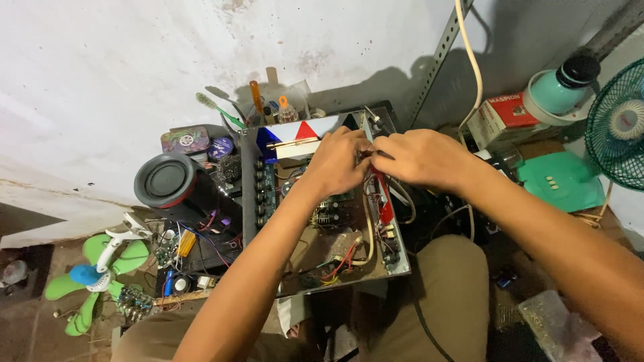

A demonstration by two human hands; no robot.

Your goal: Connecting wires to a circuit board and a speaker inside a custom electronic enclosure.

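Metal amplifier chassis sits open on the lap, guts showing. Left hand and right hand meet fingertip to fingertip at its far right edge, pinching something small I can't make out. I'd go slow there: loose wires crowd the chassis's near end, round speaker left of it, teal fan off right.

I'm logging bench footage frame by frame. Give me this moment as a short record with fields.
setting: cluttered floor corner by a stained white wall
main item: open amplifier chassis with boards and wires
left hand: inside the chassis, fingers curled at its right side
right hand: meets the left hand at the red board
held item: hidden by fingers
left of chassis: black speaker, green fan blades
right: teal fan
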